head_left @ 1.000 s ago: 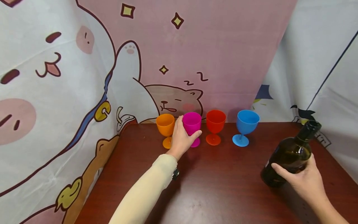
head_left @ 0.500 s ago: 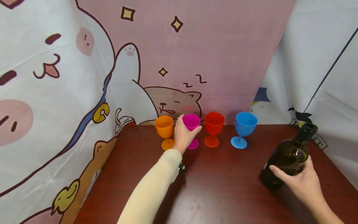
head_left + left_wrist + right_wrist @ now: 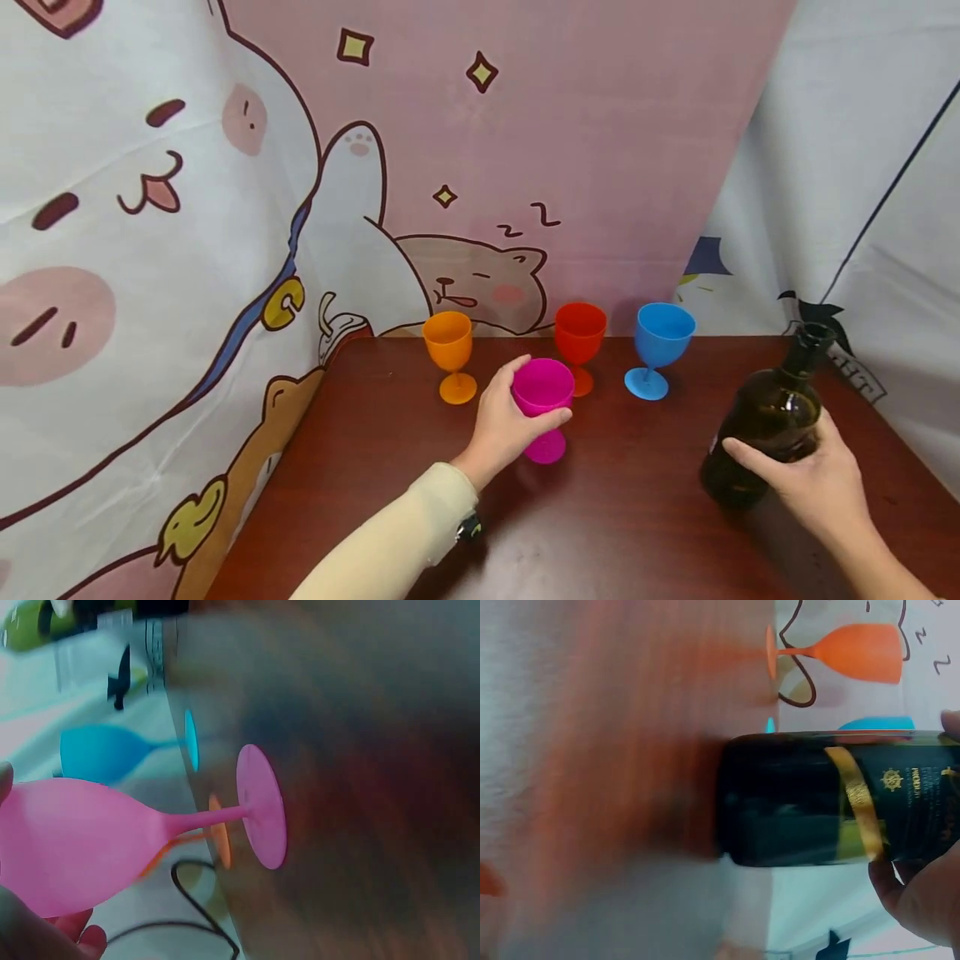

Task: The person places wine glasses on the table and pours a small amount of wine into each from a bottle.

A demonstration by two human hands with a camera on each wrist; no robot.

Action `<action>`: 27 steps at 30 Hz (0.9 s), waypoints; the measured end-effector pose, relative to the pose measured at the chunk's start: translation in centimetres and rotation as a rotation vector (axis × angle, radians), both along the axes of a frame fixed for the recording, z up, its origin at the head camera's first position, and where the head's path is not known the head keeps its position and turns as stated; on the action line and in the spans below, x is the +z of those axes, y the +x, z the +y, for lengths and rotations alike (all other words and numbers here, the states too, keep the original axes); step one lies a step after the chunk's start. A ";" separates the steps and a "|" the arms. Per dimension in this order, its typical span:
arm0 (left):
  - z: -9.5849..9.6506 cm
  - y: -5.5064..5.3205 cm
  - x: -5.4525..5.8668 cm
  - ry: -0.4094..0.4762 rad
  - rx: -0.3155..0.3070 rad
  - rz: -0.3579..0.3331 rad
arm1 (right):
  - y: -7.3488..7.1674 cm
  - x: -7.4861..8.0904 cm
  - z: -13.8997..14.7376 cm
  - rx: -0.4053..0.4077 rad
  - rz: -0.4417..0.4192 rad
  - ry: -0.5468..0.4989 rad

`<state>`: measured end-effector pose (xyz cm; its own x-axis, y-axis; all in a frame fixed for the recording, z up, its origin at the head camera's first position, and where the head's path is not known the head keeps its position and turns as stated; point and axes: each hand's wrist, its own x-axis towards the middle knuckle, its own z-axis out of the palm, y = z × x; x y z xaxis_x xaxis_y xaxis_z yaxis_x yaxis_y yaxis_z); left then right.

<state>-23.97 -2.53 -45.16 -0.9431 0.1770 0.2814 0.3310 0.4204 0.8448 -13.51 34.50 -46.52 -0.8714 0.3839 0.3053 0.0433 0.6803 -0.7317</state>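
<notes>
My left hand (image 3: 510,421) grips a magenta plastic goblet (image 3: 542,387) around its bowl, thumb on the near side. In the left wrist view the pink goblet (image 3: 82,840) shows its whole stem and round foot. A dark green wine bottle (image 3: 768,417) is in my right hand (image 3: 817,475), tilted a little with its neck to the right. Its label with a gold band (image 3: 855,802) shows in the right wrist view, fingers wrapped around the body. Behind the magenta goblet stands a red goblet (image 3: 580,333), its foot partly covered.
An orange goblet (image 3: 448,343) stands at the back left of the dark wooden table (image 3: 600,517). To the right of the red one is a blue goblet (image 3: 664,335). A cartoon-printed cloth (image 3: 600,150) hangs right behind the table's back edge.
My left hand has drawn the magenta goblet out of the row, toward me and slightly right. The bottle in my right hand has become a little more upright.
</notes>
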 end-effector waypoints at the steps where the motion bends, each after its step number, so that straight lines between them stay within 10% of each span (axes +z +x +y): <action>1: 0.2 0.4 -0.1 0.007 -0.013 -0.003 | -0.3 0.3 -0.1 0.017 -0.008 0.028; 12: 1.4 1.1 -0.2 0.071 -0.058 -0.044 | -3.8 5.0 -2.8 0.336 0.227 0.595; 27: 1.3 1.5 -0.3 0.079 -0.071 -0.012 | -5.5 9.1 -4.2 0.431 0.348 1.004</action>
<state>-22.50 -1.27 -45.49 -0.9323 0.2213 0.2860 0.3473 0.3281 0.8785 -19.04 30.27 -37.41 -0.6793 -0.4794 0.5556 -0.4334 0.8731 0.2235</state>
